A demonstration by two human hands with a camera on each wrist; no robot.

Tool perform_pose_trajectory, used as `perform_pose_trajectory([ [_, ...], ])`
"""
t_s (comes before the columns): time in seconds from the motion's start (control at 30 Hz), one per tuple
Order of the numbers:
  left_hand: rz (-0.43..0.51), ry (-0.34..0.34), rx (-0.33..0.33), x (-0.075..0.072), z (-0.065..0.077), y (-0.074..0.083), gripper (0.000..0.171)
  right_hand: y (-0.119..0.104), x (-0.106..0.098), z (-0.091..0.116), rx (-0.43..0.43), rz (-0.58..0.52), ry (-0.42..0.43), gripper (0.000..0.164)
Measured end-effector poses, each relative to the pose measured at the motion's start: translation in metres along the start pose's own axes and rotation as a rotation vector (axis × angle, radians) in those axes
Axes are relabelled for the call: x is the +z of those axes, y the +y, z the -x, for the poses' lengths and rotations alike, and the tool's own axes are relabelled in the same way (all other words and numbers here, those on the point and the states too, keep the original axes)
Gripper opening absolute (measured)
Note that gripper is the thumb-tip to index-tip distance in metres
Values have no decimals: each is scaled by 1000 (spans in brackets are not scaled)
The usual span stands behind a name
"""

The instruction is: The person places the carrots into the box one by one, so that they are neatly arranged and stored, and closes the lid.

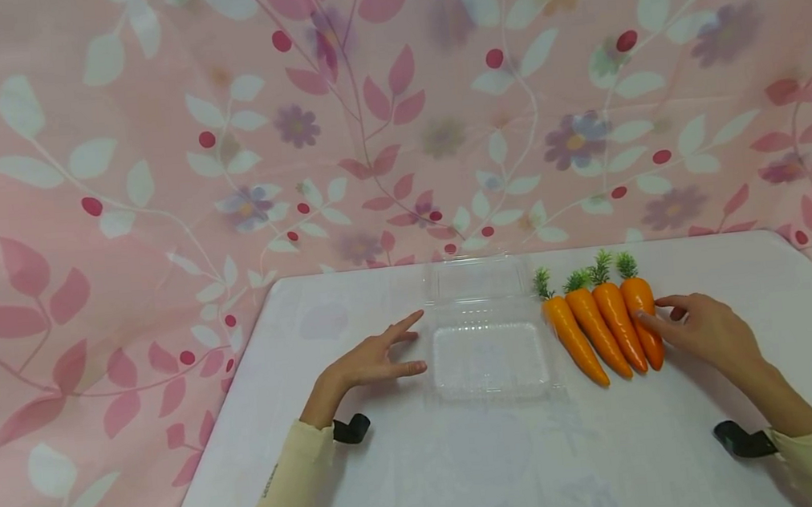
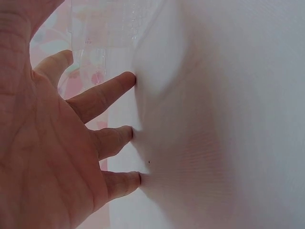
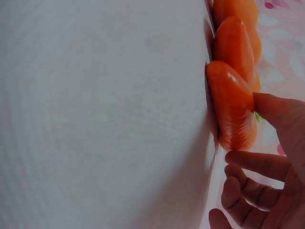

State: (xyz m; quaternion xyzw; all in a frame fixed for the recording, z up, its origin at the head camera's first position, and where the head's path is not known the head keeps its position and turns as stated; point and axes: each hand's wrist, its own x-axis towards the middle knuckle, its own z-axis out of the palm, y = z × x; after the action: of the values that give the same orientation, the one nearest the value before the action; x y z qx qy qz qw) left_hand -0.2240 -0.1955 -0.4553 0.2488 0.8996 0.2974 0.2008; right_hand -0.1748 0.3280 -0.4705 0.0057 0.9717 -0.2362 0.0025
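Note:
Four-sided and see-through, an open clear plastic clamshell box (image 1: 489, 361) lies on the table, its lid (image 1: 479, 279) folded back toward the wall. To its left is my left hand (image 1: 379, 360), fingers spread and thumb near the box's side; in the left wrist view the fingertips (image 2: 125, 179) meet the white cloth. Several orange carrots with green tops lie side by side right of the box. My right hand (image 1: 706, 332) pinches the rightmost carrot (image 1: 639, 295) between thumb and index finger. In the right wrist view the other fingers (image 3: 238, 205) curl loosely beside it.
A white cloth (image 1: 411, 478) covers the table. Behind it hangs a pink curtain (image 1: 395, 125) with flowers and leaves. Black wrist mounts (image 1: 352, 429) sit at both sleeve cuffs. The leftmost carrot (image 1: 576, 343) lies close to the box's right edge.

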Motion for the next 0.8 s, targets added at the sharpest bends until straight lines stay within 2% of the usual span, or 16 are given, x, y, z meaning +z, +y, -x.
perform_pose_trajectory([
  [0.3, -5, 0, -3, 0, -1, 0, 92, -4, -2, 0, 7, 16, -54, 77],
  [0.47, 3, 4, -7, 1, 0, -1, 92, -8, -4, 1, 41, 22, -84, 77],
  [0.8, -4, 5, -8, 2, 1, 0, 92, -13, -8, 2, 103, 38, -70, 78],
])
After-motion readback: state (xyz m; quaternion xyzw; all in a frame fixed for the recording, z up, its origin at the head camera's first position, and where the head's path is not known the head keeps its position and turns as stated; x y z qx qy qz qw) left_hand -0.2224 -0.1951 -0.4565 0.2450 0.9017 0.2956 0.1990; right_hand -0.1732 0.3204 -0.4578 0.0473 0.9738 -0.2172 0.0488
